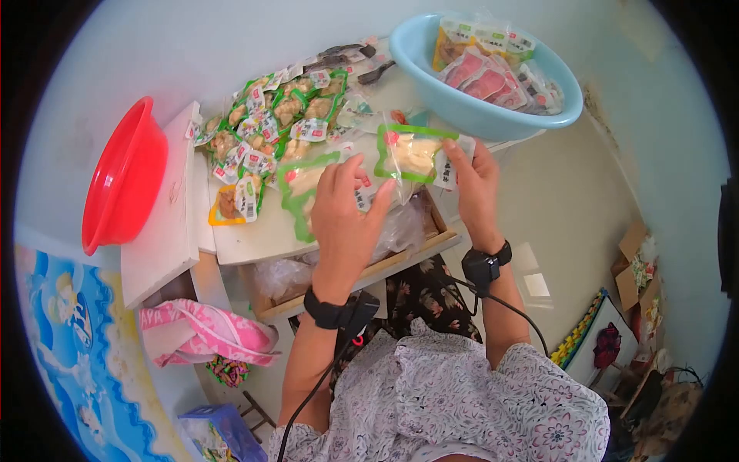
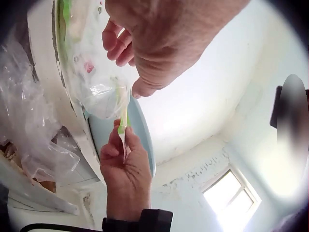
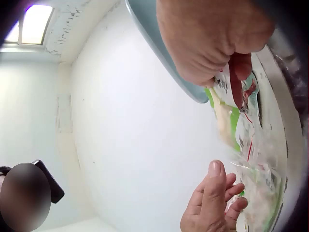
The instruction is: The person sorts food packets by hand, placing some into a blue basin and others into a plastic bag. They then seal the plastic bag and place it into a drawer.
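Note:
My right hand [image 1: 479, 185] pinches the right end of a green-edged packet [image 1: 416, 154] with pale contents, held above the table. A clear plastic bag hangs around the packet's left part. My left hand [image 1: 346, 215] is beside that bag, its thumb and fingers apart; in the left wrist view the left hand [image 2: 164, 43] holds nothing visible. Under the left hand a second green-edged packet [image 1: 304, 182] lies on the table. In the right wrist view the right hand [image 3: 212, 38] grips the packet [image 3: 224, 118] by its white end.
Many green-edged packets [image 1: 289, 109] and a yellow packet [image 1: 229, 205] lie at the left of the table. A light blue basin [image 1: 469, 115] with packets stands at the back right, a red basin [image 1: 127, 181] at far left. Below is an open drawer [image 1: 362, 273] with plastic bags.

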{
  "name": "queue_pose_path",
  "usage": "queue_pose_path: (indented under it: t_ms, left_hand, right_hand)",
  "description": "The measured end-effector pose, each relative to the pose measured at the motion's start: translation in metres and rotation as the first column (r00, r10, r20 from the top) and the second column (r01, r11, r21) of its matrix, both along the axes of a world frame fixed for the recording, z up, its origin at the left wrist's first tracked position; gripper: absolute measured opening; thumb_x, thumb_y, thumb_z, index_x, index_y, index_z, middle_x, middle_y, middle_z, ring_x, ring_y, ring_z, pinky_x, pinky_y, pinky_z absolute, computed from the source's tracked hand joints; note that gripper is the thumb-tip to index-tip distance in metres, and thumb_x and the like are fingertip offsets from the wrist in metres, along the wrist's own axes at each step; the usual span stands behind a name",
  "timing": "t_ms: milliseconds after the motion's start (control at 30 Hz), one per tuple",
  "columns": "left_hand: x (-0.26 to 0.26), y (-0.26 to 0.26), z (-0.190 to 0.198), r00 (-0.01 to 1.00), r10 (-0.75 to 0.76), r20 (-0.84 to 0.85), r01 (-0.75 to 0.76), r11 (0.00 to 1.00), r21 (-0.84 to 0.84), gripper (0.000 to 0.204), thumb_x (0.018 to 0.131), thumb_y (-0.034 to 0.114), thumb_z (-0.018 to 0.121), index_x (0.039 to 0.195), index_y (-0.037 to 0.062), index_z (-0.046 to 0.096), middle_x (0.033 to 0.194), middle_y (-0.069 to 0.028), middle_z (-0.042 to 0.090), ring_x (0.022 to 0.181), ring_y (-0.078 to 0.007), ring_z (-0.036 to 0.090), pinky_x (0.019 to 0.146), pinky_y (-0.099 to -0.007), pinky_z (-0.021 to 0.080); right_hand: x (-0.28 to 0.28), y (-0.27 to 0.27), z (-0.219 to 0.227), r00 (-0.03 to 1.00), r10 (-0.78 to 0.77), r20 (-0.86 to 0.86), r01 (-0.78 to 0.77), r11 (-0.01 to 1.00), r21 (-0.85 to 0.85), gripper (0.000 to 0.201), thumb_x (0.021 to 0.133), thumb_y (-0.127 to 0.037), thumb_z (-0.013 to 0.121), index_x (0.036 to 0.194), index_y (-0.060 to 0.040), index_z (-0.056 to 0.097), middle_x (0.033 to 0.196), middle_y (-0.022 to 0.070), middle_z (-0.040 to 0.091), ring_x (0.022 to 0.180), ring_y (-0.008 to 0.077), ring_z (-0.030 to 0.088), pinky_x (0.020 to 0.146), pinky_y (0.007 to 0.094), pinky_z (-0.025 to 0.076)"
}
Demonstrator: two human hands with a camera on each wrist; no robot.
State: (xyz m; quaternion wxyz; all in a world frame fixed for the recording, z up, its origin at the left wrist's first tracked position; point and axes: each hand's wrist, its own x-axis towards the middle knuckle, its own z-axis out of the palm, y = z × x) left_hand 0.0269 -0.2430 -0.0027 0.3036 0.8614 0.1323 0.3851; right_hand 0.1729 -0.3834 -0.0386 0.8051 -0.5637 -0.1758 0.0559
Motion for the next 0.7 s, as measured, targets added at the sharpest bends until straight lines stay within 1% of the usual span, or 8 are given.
queue_pose_path:
  t_ms: [67,167,267,367,467,567,667,700]
  left_hand:
    - [0.005,-0.003,0.003,0.999,0.042,-0.013,-0.041,0.996,0.082,0.048,0.084,0.024,0.083,0.122,0.0035,0.062,0.099,-0.0113,0.061,0.089,-0.0312,0.062,0.077,-0.0430,0.052]
    - [0.010,-0.005,0.000,0.995,0.095,-0.013,-0.091,0.978,0.188,0.042,0.084,0.020,0.083,0.118,0.0046,0.065,0.098,-0.0083,0.063,0.085,-0.0237,0.064,0.072,-0.0366,0.052]
    - [0.010,-0.006,-0.003,0.993,0.113,-0.044,-0.105,0.984,0.144,0.031,0.085,0.013,0.079,0.111,0.0048,0.065,0.095,-0.0089,0.064,0.083,-0.0264,0.066,0.070,-0.0394,0.053]
    - [0.015,0.000,-0.007,0.998,0.057,0.041,-0.062,0.990,0.124,0.020,0.086,0.007,0.071,0.104,0.0040,0.061,0.094,-0.0143,0.060,0.087,-0.0369,0.064,0.070,-0.0467,0.053]
    - [0.020,0.003,-0.002,0.989,0.061,0.138,-0.085,0.981,0.175,0.012,0.087,0.001,0.067,0.099,0.0033,0.064,0.088,-0.0118,0.063,0.074,-0.0301,0.066,0.065,-0.0419,0.052]
    - [0.023,-0.003,0.008,0.988,0.026,0.151,-0.048,0.989,0.142,0.011,0.087,-0.001,0.067,0.096,0.0029,0.063,0.087,-0.0126,0.063,0.072,-0.0301,0.066,0.062,-0.0409,0.052]
    - [0.026,-0.010,0.015,0.979,-0.001,0.202,-0.026,0.991,0.132,0.013,0.086,-0.003,0.068,0.096,0.0031,0.063,0.088,-0.0118,0.064,0.069,-0.0281,0.065,0.060,-0.0390,0.052]
    - [0.026,-0.010,0.016,0.978,0.003,0.209,-0.026,0.993,0.112,0.013,0.086,-0.004,0.068,0.097,0.0031,0.064,0.088,-0.0112,0.064,0.069,-0.0273,0.066,0.060,-0.0384,0.052]
  right_hand:
    - [-0.002,0.006,0.005,0.998,0.065,-0.015,-0.065,0.998,-0.009,0.019,0.102,-0.019,0.070,0.105,-0.0003,0.071,0.089,-0.0033,0.068,0.078,0.0026,0.057,0.067,0.0227,0.047]
    - [-0.005,0.009,0.001,0.990,0.139,0.029,-0.136,0.986,-0.100,0.019,0.101,-0.019,0.070,0.103,-0.0007,0.071,0.087,-0.0042,0.067,0.074,0.0020,0.056,0.063,0.0220,0.045]
    - [-0.004,0.009,0.004,0.986,0.168,0.003,-0.165,0.974,-0.155,0.017,0.101,-0.019,0.071,0.102,-0.0017,0.071,0.083,-0.0057,0.064,0.071,0.0019,0.054,0.060,0.0223,0.043]
    - [0.002,0.014,-0.001,0.976,0.219,0.010,-0.216,0.967,-0.136,0.016,0.101,-0.017,0.070,0.105,-0.0015,0.071,0.083,-0.0053,0.063,0.069,0.0020,0.052,0.059,0.0227,0.042]
    - [-0.002,0.025,0.009,0.979,0.192,0.067,-0.181,0.972,-0.150,0.016,0.100,-0.015,0.071,0.107,0.0000,0.070,0.083,-0.0051,0.063,0.068,0.0022,0.053,0.058,0.0219,0.042]
    - [-0.007,0.032,0.032,0.974,0.168,0.151,-0.123,0.955,-0.270,0.018,0.096,-0.010,0.072,0.109,0.0012,0.069,0.089,-0.0009,0.065,0.072,0.0043,0.057,0.063,0.0224,0.047]
    - [-0.001,0.061,0.024,0.935,0.163,0.314,-0.115,0.979,-0.166,0.021,0.092,-0.007,0.073,0.111,0.0016,0.068,0.096,0.0033,0.067,0.080,0.0068,0.062,0.070,0.0245,0.050]
    - [0.000,0.071,0.019,0.934,0.213,0.288,-0.177,0.973,-0.146,0.023,0.091,-0.006,0.073,0.112,0.0017,0.067,0.098,0.0042,0.067,0.083,0.0075,0.062,0.072,0.0255,0.051]
